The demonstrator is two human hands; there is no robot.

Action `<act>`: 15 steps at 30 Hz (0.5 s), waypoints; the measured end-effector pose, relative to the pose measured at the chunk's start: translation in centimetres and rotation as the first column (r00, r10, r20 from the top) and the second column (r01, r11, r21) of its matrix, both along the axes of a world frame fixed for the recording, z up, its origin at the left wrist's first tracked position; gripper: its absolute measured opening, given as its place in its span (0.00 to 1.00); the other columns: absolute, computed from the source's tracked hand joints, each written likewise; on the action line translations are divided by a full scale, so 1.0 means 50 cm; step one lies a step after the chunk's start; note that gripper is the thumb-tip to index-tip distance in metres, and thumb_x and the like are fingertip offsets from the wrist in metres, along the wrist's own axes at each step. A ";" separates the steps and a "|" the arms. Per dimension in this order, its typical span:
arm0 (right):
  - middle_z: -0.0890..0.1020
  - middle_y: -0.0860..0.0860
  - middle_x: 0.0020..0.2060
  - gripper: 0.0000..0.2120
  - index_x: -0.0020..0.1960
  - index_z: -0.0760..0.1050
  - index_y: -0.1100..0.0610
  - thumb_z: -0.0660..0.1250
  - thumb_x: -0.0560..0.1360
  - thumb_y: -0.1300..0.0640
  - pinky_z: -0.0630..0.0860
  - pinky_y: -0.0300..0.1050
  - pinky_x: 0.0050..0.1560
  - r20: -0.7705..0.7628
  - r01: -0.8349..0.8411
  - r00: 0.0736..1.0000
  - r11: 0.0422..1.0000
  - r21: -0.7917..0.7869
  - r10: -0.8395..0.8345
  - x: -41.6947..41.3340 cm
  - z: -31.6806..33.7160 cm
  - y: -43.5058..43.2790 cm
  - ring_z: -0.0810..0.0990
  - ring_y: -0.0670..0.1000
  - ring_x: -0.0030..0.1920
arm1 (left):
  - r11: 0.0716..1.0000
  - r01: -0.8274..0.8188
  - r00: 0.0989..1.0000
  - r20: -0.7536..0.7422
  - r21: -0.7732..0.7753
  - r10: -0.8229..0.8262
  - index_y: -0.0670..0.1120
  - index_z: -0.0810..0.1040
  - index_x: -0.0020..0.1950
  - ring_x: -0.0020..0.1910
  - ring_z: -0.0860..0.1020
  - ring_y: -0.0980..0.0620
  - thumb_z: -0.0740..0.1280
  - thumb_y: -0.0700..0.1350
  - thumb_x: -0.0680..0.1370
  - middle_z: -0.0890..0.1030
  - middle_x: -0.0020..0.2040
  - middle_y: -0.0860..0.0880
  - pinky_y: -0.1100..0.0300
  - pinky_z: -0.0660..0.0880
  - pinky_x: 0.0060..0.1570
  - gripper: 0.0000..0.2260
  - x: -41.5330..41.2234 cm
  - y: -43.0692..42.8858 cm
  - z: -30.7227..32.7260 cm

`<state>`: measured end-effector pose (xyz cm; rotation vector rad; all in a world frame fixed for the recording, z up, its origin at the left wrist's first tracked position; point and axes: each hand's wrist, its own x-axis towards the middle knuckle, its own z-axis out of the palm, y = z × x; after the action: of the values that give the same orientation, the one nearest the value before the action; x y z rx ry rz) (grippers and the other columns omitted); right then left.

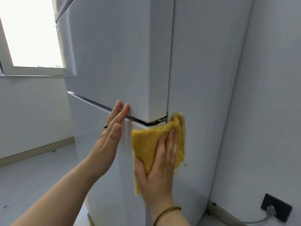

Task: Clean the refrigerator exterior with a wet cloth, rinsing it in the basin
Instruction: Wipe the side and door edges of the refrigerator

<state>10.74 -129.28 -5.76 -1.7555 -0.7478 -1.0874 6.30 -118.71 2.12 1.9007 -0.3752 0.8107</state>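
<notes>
Yellow cloth (146, 144) lies spread over the refrigerator (114, 54) at the corner where the lower door's top edge meets the side panel, just under the seam between the doors. Right grip (160, 167) presses it flat, fingers straight, palm on the fabric. Left grip (110, 134), fingers also straight and holding nothing, touches the upper door's bottom edge.

Step judged: wiping under way; basin not in view. The next move likely calls for following that corner edge with steady flat pressure. The side panel runs near the wall (268, 95), with a socket (276, 209) low down; arm room is wider on the window (31, 33) side.
</notes>
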 end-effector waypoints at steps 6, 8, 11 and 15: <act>0.42 0.47 0.75 0.34 0.75 0.39 0.51 0.48 0.77 0.38 0.50 0.45 0.71 -0.029 0.049 0.998 0.999 0.014 -0.049 -0.007 -0.165 -0.008 0.43 0.49 0.75 | 1.000 -0.014 1.000 -0.012 0.006 0.014 0.67 0.58 0.62 0.64 0.51 0.80 0.48 0.78 0.62 0.53 0.64 0.76 0.85 0.52 0.58 0.32 -0.001 -0.005 -0.001; 0.35 0.39 0.73 0.36 0.72 0.31 0.42 0.45 0.74 0.31 0.45 0.41 0.73 -0.121 -0.002 0.993 0.998 0.062 0.010 -0.021 -0.100 -0.003 0.36 0.43 0.73 | 0.999 -0.037 0.999 0.004 0.029 0.037 0.67 0.58 0.62 0.63 0.50 0.82 0.47 0.79 0.62 0.52 0.64 0.75 0.85 0.51 0.57 0.32 -0.001 -0.006 -0.001; 0.36 0.37 0.71 0.32 0.68 0.31 0.36 0.41 0.70 0.29 0.35 0.40 0.72 -0.159 -0.030 0.986 0.993 0.115 0.048 -0.015 0.036 0.011 0.31 0.37 0.70 | 0.997 -0.050 0.999 -0.007 0.063 0.050 0.68 0.56 0.62 0.63 0.49 0.82 0.46 0.79 0.62 0.51 0.65 0.74 0.86 0.50 0.57 0.32 0.002 -0.011 -0.002; 0.46 0.47 0.74 0.29 0.73 0.39 0.43 0.45 0.76 0.35 0.44 0.47 0.73 -0.027 0.042 0.999 0.992 0.115 -0.040 0.003 0.042 0.015 0.39 0.43 0.73 | 0.993 -0.075 0.997 0.008 0.089 0.075 0.68 0.55 0.62 0.63 0.49 0.82 0.48 0.77 0.65 0.50 0.65 0.74 0.85 0.49 0.58 0.28 -0.001 -0.008 0.004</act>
<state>10.91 -128.53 -3.66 -1.6894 -0.6235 -1.1125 6.25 -119.09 2.34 2.0064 -0.3493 0.8603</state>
